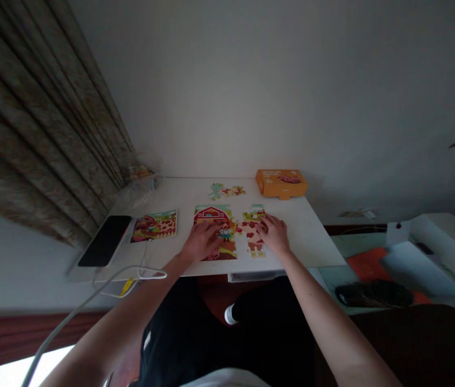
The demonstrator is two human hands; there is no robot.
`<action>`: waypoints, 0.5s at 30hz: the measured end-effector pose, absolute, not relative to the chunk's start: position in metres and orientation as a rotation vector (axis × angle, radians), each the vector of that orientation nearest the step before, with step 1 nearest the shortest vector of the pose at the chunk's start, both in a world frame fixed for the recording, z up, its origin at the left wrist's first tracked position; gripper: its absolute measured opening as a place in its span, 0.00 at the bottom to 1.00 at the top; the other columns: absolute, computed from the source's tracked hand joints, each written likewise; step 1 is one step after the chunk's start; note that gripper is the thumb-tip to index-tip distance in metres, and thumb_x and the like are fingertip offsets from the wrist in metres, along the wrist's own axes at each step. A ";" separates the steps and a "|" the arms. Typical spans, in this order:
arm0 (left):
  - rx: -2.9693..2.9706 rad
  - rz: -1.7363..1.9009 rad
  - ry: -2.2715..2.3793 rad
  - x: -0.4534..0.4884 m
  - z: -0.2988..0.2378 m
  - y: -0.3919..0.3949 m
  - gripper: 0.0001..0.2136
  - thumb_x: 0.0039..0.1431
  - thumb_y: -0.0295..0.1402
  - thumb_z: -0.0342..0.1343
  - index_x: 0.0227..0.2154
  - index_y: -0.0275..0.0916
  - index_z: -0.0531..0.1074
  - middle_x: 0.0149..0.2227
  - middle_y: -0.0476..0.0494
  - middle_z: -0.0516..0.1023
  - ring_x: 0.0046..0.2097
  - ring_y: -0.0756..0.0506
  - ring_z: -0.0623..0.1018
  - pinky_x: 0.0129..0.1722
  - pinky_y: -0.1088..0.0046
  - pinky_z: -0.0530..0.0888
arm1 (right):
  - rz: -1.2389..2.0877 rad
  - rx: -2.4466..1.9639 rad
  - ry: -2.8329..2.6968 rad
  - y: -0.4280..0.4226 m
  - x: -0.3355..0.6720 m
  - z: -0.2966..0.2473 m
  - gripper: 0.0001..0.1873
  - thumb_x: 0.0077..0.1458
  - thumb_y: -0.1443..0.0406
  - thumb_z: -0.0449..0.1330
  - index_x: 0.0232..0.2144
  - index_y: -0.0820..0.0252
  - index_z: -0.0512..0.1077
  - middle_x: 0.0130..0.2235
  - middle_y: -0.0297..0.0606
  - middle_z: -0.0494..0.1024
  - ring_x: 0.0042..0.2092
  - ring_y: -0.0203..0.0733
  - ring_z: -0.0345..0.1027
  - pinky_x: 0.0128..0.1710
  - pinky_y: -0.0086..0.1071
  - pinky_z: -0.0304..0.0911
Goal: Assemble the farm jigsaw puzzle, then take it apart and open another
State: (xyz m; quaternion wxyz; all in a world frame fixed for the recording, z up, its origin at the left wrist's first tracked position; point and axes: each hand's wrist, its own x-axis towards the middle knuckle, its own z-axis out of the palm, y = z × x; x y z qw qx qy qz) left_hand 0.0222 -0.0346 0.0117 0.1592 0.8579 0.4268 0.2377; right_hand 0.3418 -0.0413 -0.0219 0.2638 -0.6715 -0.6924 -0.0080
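You're resting your left hand (202,242) on the barn section (212,215) and your right hand (275,232) on the cow section's (255,250) right edge (can't tell if either is pinching a piece). Both puzzle sections are lying on the white table (304,231), looking largely assembled, bare table showing between. More pieces (216,191) are sitting behind, so joining and filling in are seemingly still remaining.
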 end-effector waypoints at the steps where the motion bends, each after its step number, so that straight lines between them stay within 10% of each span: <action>1: 2.400 0.740 1.290 0.027 0.012 -0.019 0.18 0.67 0.36 0.56 0.59 0.48 0.74 0.59 0.39 0.76 0.61 0.36 0.73 0.64 0.51 0.65 | -0.015 -1.811 -1.870 -0.041 0.342 -0.022 0.19 0.66 0.56 0.56 0.53 0.54 0.77 0.60 0.48 0.76 0.61 0.57 0.66 0.62 0.57 0.54; 15: 2.081 0.438 1.852 0.067 0.022 0.130 0.24 0.61 0.34 0.61 0.61 0.40 0.70 0.60 0.31 0.76 0.62 0.31 0.72 0.61 0.50 0.66 | 0.016 -1.866 -1.838 -0.039 0.340 -0.017 0.17 0.67 0.56 0.57 0.52 0.54 0.77 0.60 0.47 0.77 0.60 0.57 0.67 0.63 0.57 0.52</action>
